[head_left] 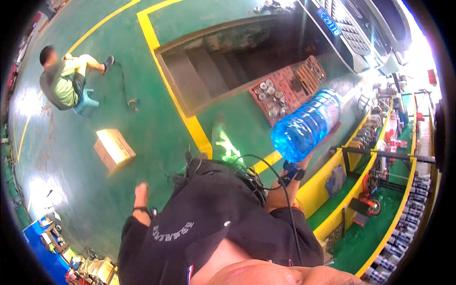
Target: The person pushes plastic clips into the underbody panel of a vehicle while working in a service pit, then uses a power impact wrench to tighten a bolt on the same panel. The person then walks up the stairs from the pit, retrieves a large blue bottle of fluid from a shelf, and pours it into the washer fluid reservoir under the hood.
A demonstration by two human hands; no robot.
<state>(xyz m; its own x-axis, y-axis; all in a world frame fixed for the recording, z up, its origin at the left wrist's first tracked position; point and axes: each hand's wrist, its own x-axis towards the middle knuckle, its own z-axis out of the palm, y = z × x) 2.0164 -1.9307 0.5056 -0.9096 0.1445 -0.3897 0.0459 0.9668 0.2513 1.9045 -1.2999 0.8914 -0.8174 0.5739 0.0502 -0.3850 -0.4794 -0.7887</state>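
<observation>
A large ribbed plastic bottle of clear blue liquid [304, 126] is tilted at my right side. My right hand [327, 137] is closed on its far side and mostly hidden behind it. A dark band and a thin black cable show by that wrist. At my left side my left hand [141, 192] hangs low beside my body, touching nothing I can see. Its fingers are too blurred to make out. The cardboard box [115, 150] on the green floor is the thing nearest to it.
A stepped pit [209, 66] opens ahead, edged by a yellow line [183, 111]. Beside it lies a red socket tool case [270, 95], near a parked vehicle [354, 33]. Yellow shelving [308, 199] with parts stands right. A seated person [66, 78] is at far left.
</observation>
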